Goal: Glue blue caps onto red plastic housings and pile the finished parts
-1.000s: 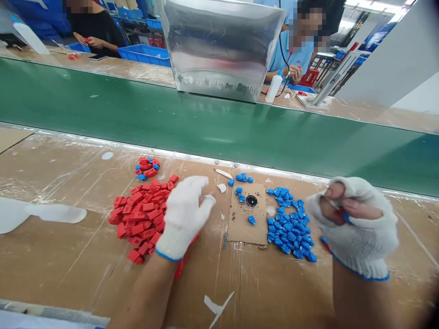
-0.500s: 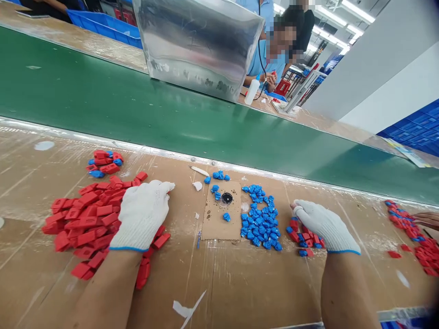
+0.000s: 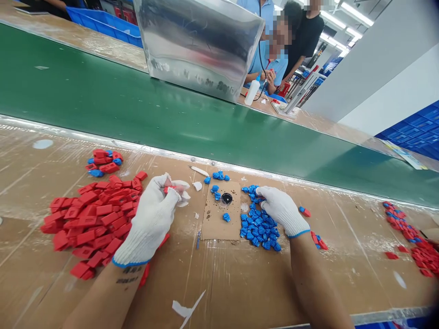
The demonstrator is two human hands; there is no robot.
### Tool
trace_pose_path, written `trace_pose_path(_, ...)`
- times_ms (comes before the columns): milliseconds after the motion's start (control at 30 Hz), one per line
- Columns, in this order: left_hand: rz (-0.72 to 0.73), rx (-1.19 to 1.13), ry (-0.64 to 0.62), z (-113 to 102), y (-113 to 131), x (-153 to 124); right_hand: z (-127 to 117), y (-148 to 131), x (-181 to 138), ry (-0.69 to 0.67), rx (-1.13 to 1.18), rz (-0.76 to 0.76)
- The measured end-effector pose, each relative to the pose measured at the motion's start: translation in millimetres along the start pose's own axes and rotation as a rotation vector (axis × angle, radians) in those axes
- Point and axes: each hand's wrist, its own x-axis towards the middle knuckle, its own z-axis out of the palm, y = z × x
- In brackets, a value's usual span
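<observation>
My left hand [image 3: 157,210], in a white knit glove, pinches a small red plastic piece [image 3: 169,188] between thumb and fingers, beside the heap of red pieces [image 3: 89,217]. My right hand [image 3: 283,208], also gloved, has its fingertips closed at the upper edge of the pile of small blue pieces [image 3: 260,228]; a blue piece [image 3: 256,199] shows at the tips, though the grip is partly hidden. Between the hands lies a cardboard sheet [image 3: 219,228] with a small round black-topped container [image 3: 227,198] and a few blue pieces on it.
Joined red-and-blue pieces [image 3: 304,211] lie partly behind my right arm. A mixed group [image 3: 104,162] sits at the upper left, another red-and-blue heap [image 3: 423,256] far right. Beyond runs a green belt [image 3: 85,100] with a metal box [image 3: 199,50]; people work across it.
My left hand has lifted from the red heap, moving right with a red piece in its fingers. My right hand has moved left from the joined pieces to the blue pile.
</observation>
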Motion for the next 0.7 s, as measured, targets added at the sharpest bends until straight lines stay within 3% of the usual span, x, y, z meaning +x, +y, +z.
trace_pose_path(267,-0.057,-0.077,-0.100,3.6,2.2,-8.9,6.4,10.3,-2.2,-0.002,0.017,-0.009)
trace_pose_path(367,-0.042,-0.006,-0.145,4.5,0.7,-16.0,-3.9,6.3,-10.0,0.201,0.235,-0.085)
trace_pose_path(433,-0.068,0.038,-0.255,6.3,-0.6,-22.2,-14.7,-9.6,-15.2,0.399,0.499,-0.218)
trace_pose_path(500,-0.124,0.076,-0.401,9.3,-2.7,-28.3,-25.0,-38.3,-18.0,0.487,0.736,-0.342)
trace_pose_path(600,-0.162,0.168,-0.564,13.7,-6.7,-34.4,-33.7,-92.6,-15.5,0.409,0.914,-0.414)
trace_pose_path(700,-0.142,0.205,-0.570,15.6,-8.9,-36.2,-34.3,-132.4,-8.6,0.252,1.048,-0.459)
